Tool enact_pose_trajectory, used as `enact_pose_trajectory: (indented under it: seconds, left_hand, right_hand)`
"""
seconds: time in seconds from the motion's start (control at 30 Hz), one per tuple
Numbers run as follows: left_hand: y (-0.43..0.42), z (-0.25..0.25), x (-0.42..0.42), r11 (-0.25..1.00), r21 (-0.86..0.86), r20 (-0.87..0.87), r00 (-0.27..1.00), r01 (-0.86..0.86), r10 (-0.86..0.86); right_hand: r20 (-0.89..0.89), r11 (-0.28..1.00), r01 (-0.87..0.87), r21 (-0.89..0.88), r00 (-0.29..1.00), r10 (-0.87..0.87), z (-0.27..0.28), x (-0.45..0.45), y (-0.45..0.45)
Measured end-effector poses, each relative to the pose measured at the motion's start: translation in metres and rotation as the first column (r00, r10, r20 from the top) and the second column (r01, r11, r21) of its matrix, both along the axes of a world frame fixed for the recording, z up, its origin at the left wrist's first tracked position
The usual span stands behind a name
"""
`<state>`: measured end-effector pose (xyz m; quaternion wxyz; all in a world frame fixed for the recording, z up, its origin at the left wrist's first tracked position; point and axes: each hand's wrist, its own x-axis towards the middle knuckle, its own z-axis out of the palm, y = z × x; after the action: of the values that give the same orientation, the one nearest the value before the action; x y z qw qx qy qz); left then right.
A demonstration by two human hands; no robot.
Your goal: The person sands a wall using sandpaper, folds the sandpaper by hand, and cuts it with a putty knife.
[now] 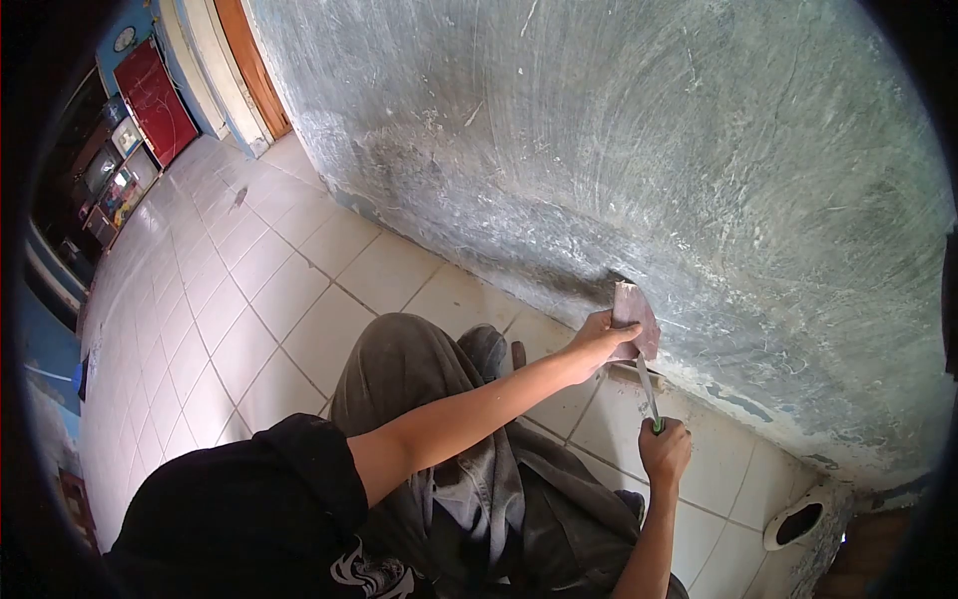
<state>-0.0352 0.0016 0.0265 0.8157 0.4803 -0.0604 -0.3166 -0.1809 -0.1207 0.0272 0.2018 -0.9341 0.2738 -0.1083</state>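
Note:
Near the foot of the wall, my left hand [602,342] pinches a purple-brown folded sheet [637,321] that looks like sandpaper, with a pale, ragged top edge. My right hand [666,449] is wrapped round the green handle [658,426] of a knife-like tool. Its narrow metal blade [648,387] points up, and the tip meets the sheet's lower edge. Below the sheet, a brown strip [636,376] lies on the floor along the wall. A brown handle-like piece [518,355] shows beyond my left forearm, its other end hidden.
The grey, scuffed wall [599,130] rises right in front of me, with peeling paint low down. White floor tiles [309,319] stretch left towards a red door [157,100] and a crowded shelf [128,180]. A pipe-like opening [795,519] stands at lower right. My bent knee [399,359] is close to my left arm.

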Motion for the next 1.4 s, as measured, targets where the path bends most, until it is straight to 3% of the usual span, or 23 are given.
enact_pose_trajectory:
  seconds: [0.3, 0.87, 1.2, 1.27, 1.4]
  left_hand:
    - [-0.002, 0.001, 0.000, 0.999, 0.044, 0.024, 1.000, -0.005, 0.004]
    - [0.001, 0.006, -0.004, 0.997, -0.031, 0.033, 0.997, 0.065, -0.064]
    - [-0.002, 0.004, -0.004, 1.000, -0.014, 0.076, 0.997, 0.017, -0.016]
    - [-0.002, 0.007, -0.006, 1.000, -0.004, 0.019, 1.000, -0.015, 0.016]
    - [-0.001, 0.006, -0.006, 1.000, 0.026, 0.064, 0.998, 0.008, -0.009]
  right_hand:
    - [-0.023, 1.000, 0.002, 0.002, 1.000, -0.002, -0.002, 0.001, -0.002]
    - [-0.029, 0.999, 0.021, -0.025, 0.999, -0.022, -0.001, 0.000, 0.001]
    - [-0.092, 1.000, 0.011, 0.020, 0.996, -0.009, 0.004, 0.000, 0.000]
    - [-0.086, 1.000, 0.014, 0.017, 0.996, -0.012, 0.004, 0.000, 0.001]
    - [-0.016, 0.999, 0.013, -0.034, 1.000, -0.013, -0.002, 0.001, -0.001]
